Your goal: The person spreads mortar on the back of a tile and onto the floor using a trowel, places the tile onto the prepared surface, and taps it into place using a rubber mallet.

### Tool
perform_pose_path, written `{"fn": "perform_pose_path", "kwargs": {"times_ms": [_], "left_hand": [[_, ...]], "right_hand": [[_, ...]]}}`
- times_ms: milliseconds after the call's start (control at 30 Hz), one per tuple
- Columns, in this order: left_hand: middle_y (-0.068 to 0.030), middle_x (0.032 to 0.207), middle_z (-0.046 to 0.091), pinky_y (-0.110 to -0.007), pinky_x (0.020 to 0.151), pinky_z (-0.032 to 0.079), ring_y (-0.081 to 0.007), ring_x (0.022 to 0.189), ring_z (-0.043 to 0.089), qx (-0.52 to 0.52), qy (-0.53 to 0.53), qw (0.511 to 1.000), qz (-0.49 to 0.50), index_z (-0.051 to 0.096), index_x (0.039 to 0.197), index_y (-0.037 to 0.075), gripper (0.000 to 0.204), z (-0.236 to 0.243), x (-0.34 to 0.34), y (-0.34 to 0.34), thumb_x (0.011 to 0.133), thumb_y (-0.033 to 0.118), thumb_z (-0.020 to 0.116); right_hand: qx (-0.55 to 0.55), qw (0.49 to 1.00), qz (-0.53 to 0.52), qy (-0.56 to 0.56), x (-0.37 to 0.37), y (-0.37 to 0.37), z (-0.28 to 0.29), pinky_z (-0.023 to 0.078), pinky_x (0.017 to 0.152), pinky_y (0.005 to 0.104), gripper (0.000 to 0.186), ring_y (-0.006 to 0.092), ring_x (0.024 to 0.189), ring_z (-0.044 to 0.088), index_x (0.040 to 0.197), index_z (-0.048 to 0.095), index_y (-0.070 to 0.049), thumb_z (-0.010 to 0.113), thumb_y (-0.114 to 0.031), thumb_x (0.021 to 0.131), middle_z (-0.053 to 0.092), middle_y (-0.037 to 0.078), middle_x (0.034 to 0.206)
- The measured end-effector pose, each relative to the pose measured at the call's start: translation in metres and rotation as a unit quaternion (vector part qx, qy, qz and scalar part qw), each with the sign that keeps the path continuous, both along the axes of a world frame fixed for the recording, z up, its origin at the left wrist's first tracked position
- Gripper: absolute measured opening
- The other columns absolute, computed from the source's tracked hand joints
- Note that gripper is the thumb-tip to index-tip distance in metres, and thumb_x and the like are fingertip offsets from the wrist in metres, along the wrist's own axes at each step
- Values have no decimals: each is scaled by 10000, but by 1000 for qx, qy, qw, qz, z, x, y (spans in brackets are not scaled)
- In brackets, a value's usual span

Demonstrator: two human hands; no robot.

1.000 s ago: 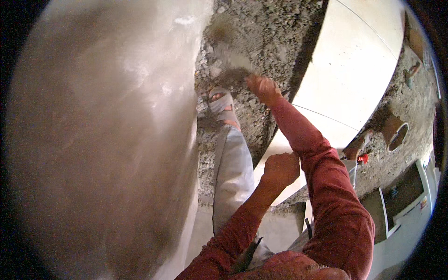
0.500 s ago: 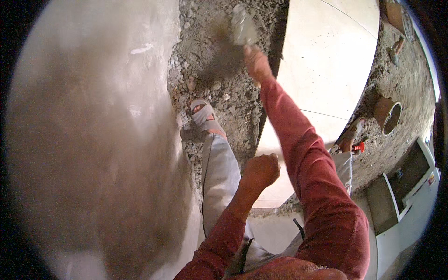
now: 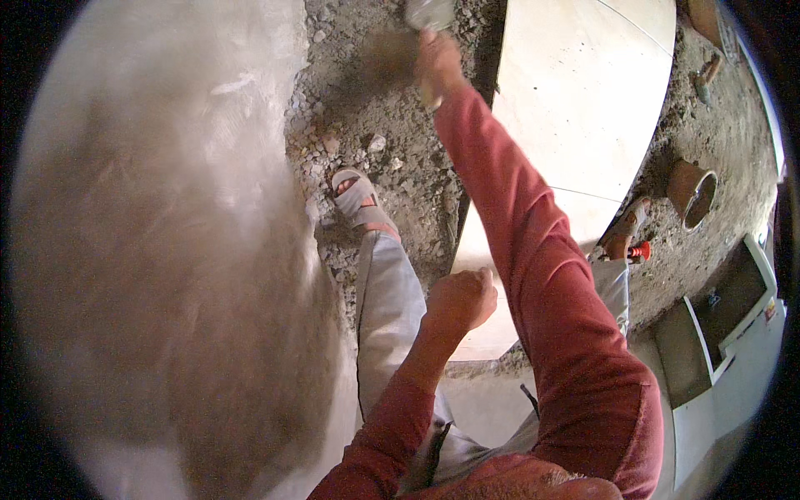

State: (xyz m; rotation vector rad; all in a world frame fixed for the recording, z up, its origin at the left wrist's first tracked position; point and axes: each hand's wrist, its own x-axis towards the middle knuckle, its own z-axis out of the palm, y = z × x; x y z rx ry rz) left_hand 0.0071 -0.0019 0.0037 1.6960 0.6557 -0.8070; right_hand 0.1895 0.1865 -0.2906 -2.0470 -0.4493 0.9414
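Stretched far forward, my right hand [image 3: 440,65] is closed round the handle of a trowel [image 3: 430,13]. The trowel's grey blade is blurred and partly cut off by the top edge, over a strip of loose rubble and soil [image 3: 392,125]. Nearer to me, my left hand [image 3: 463,302] is closed in a fist above the near end of the pale floor tiles [image 3: 583,100]. Its back faces up, so the inside of the fist is hidden. The tiles lie along the right side of the rubble strip.
A smooth plastered wall [image 3: 167,250] runs along the left. My sandalled foot [image 3: 360,200] stands on the rubble, the other beyond the tiles near a red object [image 3: 640,251]. Farther right are a bucket [image 3: 692,193] and a white-edged open box [image 3: 708,325].
My right hand and the trowel have moved farther forward and slightly left. My left hand stays closed in nearly the same place, while the whole view has shifted slightly.
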Motion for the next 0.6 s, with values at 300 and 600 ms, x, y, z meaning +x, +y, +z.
{"fn": "perform_pose_path", "kwargs": {"times_ms": [300,600], "left_hand": [[-254,852,682,-528,759,539,-425,825,682,-50,41,996,56,613,946,-21,287,6,7,27,920,225,467],[-236,779,690,-481,701,563,-371,759,707,-18,28,997,73,611,938,2,213,6,5,24,877,190,533]], "right_hand": [[171,961,202,-80,8,-87,36,485,714,508,190,410,787,648,974,568,-60,505,-239,976,600,207,857],[-162,606,468,-623,113,45,155,527,589,327,257,193,746,680,1035,648,-69,608,-237,845,693,74,898]]}}
